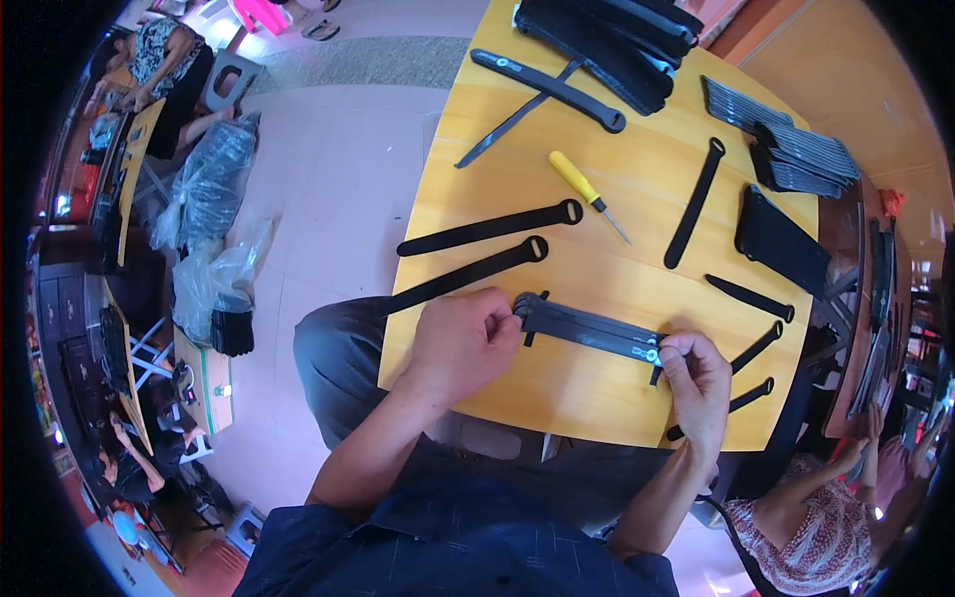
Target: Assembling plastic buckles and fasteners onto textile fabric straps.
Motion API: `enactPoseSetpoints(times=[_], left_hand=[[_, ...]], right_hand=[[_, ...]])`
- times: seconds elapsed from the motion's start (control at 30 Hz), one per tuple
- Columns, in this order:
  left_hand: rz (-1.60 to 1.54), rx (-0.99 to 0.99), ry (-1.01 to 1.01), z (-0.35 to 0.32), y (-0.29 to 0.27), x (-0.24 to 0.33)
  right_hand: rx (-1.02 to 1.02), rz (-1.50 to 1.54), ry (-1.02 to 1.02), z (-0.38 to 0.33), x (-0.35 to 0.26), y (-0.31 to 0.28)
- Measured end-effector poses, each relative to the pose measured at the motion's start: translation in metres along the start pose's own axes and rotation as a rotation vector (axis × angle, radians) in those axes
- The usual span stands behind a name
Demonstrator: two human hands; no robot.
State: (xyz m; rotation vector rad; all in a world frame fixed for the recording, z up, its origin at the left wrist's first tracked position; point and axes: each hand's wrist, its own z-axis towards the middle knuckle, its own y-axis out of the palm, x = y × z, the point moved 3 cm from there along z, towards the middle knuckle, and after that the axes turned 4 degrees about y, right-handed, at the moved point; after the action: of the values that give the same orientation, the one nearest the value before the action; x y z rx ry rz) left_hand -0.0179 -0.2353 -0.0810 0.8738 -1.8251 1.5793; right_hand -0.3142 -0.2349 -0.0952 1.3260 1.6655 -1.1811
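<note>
A flat bundle of black straps [589, 330] lies over the near part of the yellow wooden table, with a narrow dark strip crossing beneath each end. My left hand [463, 340] is closed in a pinch at its left end, beside the rounded slotted tips. At the right end, my right hand [699, 376] grips the bundle between thumb and fingers, next to a white printed mark. Just beyond my left hand are two loose black straps, one nearer [477, 271] and one farther [489, 228], each with a slotted end.
A yellow-handled screwdriver [574, 179] lies mid-table [617, 214]. Black strap stacks [806, 157] and a dark bundle [783, 242] sit at the right; larger black bundles [607, 50] at the far edge. Plastic-wrapped bags [214, 179] stand on the floor at left. Other people work on both sides.
</note>
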Motion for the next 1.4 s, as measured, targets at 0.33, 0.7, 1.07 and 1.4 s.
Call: enactPoseSetpoints(times=[0.33,0.7,1.07,1.4], left_hand=[[0.047,0.009,-0.029,0.000,-0.001,-0.003],[0.050,0.047,0.018,-0.003,0.002,-0.009],[0.105,0.071,0.019,-0.003,0.006,-0.009],[0.113,0.093,0.048,-0.008,0.003,-0.008]], right_hand=[[-0.005,-0.062,-0.034,0.002,0.000,0.004],[-0.011,-0.065,-0.015,0.002,-0.001,0.007],[-0.014,-0.075,-0.019,0.005,0.000,0.006],[-0.019,-0.030,-0.036,0.007,0.002,0.006]])
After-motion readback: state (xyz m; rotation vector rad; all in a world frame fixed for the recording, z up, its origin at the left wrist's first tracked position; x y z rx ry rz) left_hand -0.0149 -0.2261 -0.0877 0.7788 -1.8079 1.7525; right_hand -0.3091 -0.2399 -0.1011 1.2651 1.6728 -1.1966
